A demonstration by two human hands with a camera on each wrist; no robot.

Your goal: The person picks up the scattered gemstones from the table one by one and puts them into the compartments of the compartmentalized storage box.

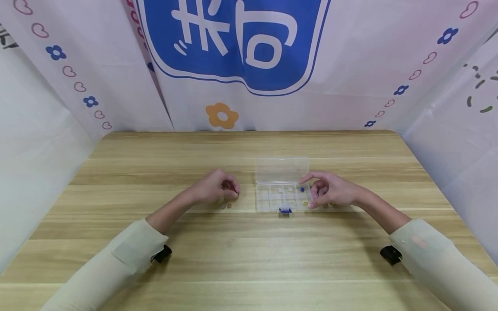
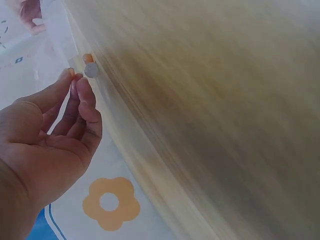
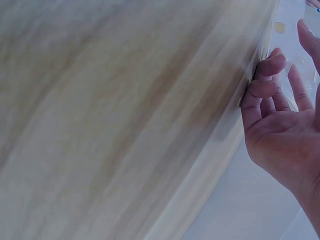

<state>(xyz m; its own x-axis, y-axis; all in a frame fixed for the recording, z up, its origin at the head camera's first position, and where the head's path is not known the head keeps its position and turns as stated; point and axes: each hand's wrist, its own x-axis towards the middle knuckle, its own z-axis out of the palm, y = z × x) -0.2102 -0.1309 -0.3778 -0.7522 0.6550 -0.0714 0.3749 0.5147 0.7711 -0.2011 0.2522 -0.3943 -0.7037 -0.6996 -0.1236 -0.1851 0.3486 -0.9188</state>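
Note:
Left of the plastic box, my left hand (image 1: 218, 186) pinches a tiny amber-coloured bead (image 2: 71, 71) between thumb and fingertips. Just below that hand an orange bead (image 1: 229, 206) and a greyish, rounded bead (image 1: 223, 206) lie on the table. The clear compartment box (image 1: 263, 204) has its lid (image 1: 282, 169) folded back and a blue latch (image 1: 285, 211) in front. Small pieces sit in several compartments, among them a blue bead (image 1: 302, 189) and a yellow one (image 1: 305, 204). My right hand (image 1: 332, 189) is at the box's right end, thumb and forefinger spread apart, other fingers curled, holding nothing.
The box stands on a wood-grain table (image 1: 249, 255). Behind the table's far edge hangs a white printed cloth (image 1: 334, 108), with further white cloth at both sides. Dark objects (image 1: 391, 255) show at both sleeve cuffs.

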